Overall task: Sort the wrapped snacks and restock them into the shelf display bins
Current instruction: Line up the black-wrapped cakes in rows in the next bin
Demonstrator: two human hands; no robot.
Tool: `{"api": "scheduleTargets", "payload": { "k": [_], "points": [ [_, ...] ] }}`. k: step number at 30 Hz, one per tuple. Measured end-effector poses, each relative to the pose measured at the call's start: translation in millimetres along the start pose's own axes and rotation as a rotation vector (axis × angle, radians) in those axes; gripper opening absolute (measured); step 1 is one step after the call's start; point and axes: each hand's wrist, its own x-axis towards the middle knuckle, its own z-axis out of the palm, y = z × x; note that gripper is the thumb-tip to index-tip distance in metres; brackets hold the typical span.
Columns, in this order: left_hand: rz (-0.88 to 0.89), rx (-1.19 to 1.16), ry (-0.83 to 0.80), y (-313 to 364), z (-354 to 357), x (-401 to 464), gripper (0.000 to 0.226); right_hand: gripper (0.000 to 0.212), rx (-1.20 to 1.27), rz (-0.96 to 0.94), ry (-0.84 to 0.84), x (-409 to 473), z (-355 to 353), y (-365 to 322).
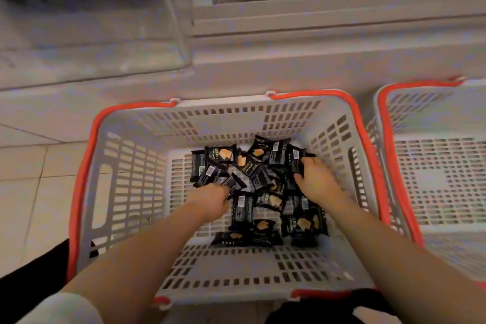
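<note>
Well right of the fingers (310, 163), a second red-rimmed basket (426, 105) is being left standing; pale floor tiles (34, 166) are being shown far left, dark fabric (39, 264) below them.
</note>
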Motion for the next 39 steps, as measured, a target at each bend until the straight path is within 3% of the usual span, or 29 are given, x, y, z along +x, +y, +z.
{"api": "scheduleTargets", "payload": {
  "k": [3,7,12,14,16,19,21,26,28,30,32,34,36,39],
  "points": [
    [-0.085,-0.073,0.034,-5.6,16.0,13.0,0.037,0.047,-0.038,-0.007,0.106,24.2,15.0,-6.0],
    [-0.189,-0.188,0.106,-10.8,31.2,23.6,0.052,0.059,-0.276,0.027,0.107,35.1,27.3,-12.5],
    [-0.251,-0.268,0.134,-2.2,50.1,39.3,0.057,0.042,-0.387,-0.019,0.182,31.7,33.1,-19.4],
    [-0.306,-0.295,0.174,3.6,55.1,45.5,0.056,0.035,-0.166,0.011,0.21,28.1,27.3,-16.5],
    [-0.345,-0.224,0.196,10.1,59.7,50.4,0.053,0.032,0.248,0.094,0.223,22.0,19.0,-12.4],
    [-0.397,-0.136,0.236,18.1,65.2,56.7,0.046,0.035,0.887,0.275,0.11,9.2,8.6,-10.5],
    [-0.433,-0.153,0.274,21.0,66.8,59.3,0.043,0.024,1.208,0.391,0.013,-0.2,5.3,-10.6],
    [-0.419,-0.27,0.358,17.4,67.5,54.7,0.048,0.021,1.512,0.442,-0.044,-17.6,6.2,-13.3],
    [-0.421,-0.555,0.431,17.1,62.4,44.7,0.045,0.019,1.508,0.394,-0.064,-23.7,8.9,-16.2],
    [-0.439,-1.12,0.427,20.2,55.4,31.5,0.036,0.024,1.481,0.35,-0.073,-28.1,11.5,-19.6],
    [-0.386,-1.787,0.274,25.7,47.1,18.3,0.029,0.029,1.465,0.317,-0.087,-31.0,13.4,-22.7],
    [-0.218,-2.235,0.119,29.7,38.4,9.3,0.029,0.028,1.45,0.29,-0.11,-32.4,15.8,-25.0],
    [-0.079,-2.366,0.013,33.7,27.5,5.0,0.035,0.029,1.46,0.287,-0.126,-33.5,18.5,-26.4],
    [-0.037,-2.349,-0.057,43.3,17.7,5.1,0.033,0.024,1.475,0.27,-0.153,-35.1,24.4,-26.5]
  ]
}}
